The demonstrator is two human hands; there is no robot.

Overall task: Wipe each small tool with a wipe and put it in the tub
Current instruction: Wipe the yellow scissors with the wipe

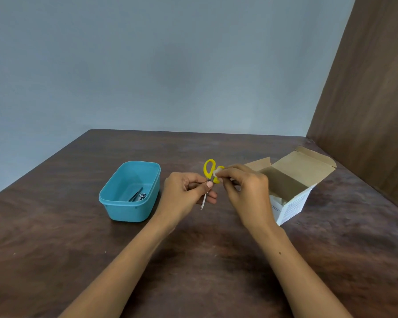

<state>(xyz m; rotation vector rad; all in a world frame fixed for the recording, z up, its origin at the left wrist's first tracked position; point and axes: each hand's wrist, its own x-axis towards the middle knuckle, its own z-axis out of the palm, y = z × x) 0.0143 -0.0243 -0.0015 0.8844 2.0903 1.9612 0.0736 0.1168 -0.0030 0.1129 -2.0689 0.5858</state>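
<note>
My left hand pinches small yellow-handled scissors near the pivot, handles up and blade tips pointing down. My right hand pinches a small white wipe against the right handle loop of the scissors. Both hands hover above the brown table, between the tub and the box. The blue plastic tub stands to the left of my hands and holds small metal tools, a pair of tweezers and what looks like a nail clipper.
An open cardboard box with white wipes inside stands to the right of my right hand. A brown wooden panel rises at the table's right edge, and a grey wall lies behind the table.
</note>
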